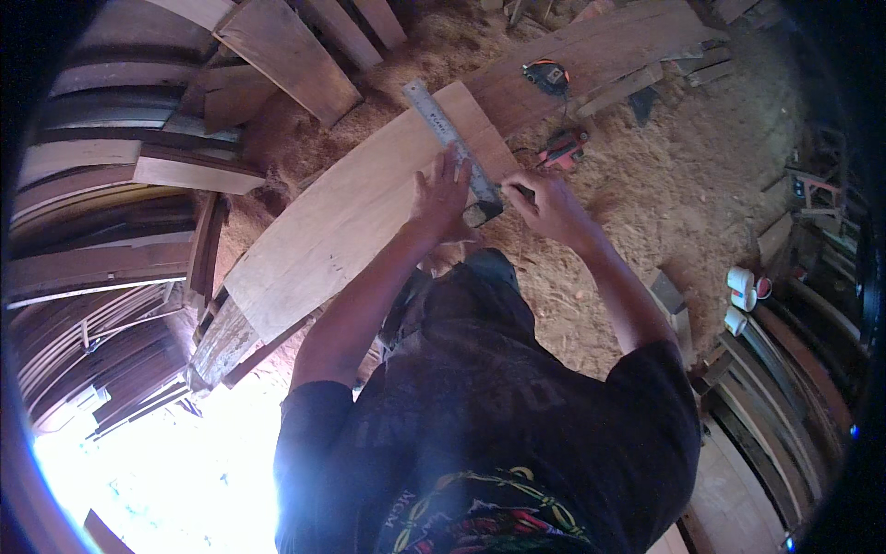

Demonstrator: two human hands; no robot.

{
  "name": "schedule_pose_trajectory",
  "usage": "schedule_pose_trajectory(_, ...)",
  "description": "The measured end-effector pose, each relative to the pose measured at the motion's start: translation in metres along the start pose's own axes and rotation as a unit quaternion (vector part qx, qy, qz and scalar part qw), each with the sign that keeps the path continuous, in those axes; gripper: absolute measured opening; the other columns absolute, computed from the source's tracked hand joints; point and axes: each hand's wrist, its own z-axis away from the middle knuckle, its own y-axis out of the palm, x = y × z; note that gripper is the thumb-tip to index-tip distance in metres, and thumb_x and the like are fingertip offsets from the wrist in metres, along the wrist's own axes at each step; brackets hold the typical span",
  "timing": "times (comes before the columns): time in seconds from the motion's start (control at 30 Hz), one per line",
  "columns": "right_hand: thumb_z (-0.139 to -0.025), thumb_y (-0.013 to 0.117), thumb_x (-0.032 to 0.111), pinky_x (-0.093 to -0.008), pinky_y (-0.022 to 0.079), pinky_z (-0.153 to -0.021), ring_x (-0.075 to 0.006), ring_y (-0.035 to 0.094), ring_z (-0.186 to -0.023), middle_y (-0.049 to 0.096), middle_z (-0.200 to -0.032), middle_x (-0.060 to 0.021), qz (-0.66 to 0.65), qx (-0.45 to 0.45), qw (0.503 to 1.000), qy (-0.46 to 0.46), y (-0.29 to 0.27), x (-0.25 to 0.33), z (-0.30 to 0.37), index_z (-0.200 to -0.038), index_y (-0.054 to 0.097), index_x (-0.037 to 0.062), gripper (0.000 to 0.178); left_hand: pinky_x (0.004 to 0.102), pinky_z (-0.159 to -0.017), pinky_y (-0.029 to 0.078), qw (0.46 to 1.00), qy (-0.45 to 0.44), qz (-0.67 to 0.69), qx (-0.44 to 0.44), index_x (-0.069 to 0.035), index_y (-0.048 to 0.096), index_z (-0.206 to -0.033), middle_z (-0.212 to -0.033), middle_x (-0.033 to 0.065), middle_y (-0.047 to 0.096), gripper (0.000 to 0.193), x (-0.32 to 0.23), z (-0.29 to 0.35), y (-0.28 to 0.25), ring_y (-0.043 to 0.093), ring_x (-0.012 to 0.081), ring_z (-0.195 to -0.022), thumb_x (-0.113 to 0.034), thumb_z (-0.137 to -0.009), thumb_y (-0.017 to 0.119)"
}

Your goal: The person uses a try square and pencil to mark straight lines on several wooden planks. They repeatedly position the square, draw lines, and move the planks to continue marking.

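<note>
A pale wooden board (pixel 332 217) lies slantwise before me, with a darker reddish strip at its far right end. Across that end rests a try square (pixel 440 122), a metal blade with a dark stock (pixel 484 213) against the near edge. My left hand (pixel 438 196) is laid flat with fingers spread, touching the board and the square's blade. Beside the board's right corner, just past the stock, my right hand (pixel 554 208) is closed in a pinch. What its fingers hold, if anything, is too small to make out.
Beyond the board runs a long brown plank (pixel 609 42) bearing a black tool (pixel 546 78). A red and black tool (pixel 564 148) lies near my right hand. Sawdust (pixel 664 175) covers the ground. Stacked planks (pixel 101 263) line the left; white containers (pixel 740 288) stand at right.
</note>
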Motion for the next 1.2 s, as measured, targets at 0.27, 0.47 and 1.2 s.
schedule_pose_trajectory(0.27,-0.101,0.063,0.036,-0.0512,0.051,-0.066,-0.0466,0.067,-0.075,0.065,-0.075,-0.0266,0.127,0.025,0.992,-0.010,0.020,-0.029,-0.104,-0.085,0.066,-0.0045,0.044,0.0736,-0.116,0.030,1.000,0.010,0.006,-0.023,-0.002,0.015,-0.165,-0.172,0.0295,0.000,0.146,0.002,0.005,0.004,0.015,0.0479,-0.157,-0.065,-0.059,0.093)
schedule_pose_trajectory(0.47,-0.102,0.064,0.037,-0.0485,0.054,-0.065,-0.0411,0.071,-0.072,0.066,-0.072,-0.0238,0.060,-0.074,0.995,-0.028,0.039,-0.020,-0.210,-0.090,0.069,-0.0009,0.040,0.0771,-0.112,0.032,1.000,0.007,0.016,-0.009,0.000,0.016,-0.164,-0.172,0.0281,0.003,0.143,0.002,0.005,0.002,0.015,0.0488,-0.157,-0.062,-0.061,0.093)
schedule_pose_trajectory(1.2,-0.107,0.062,0.032,-0.0334,0.057,-0.063,-0.0191,0.074,-0.077,0.075,-0.091,-0.0108,-0.352,-0.225,0.870,0.261,0.114,-0.036,0.087,-0.107,0.068,-0.0021,0.034,0.0754,-0.111,0.035,0.999,-0.014,-0.049,-0.014,-0.003,0.013,-0.164,-0.172,0.0243,0.003,0.145,0.000,-0.001,0.003,0.014,0.0464,-0.157,-0.060,-0.059,0.094)
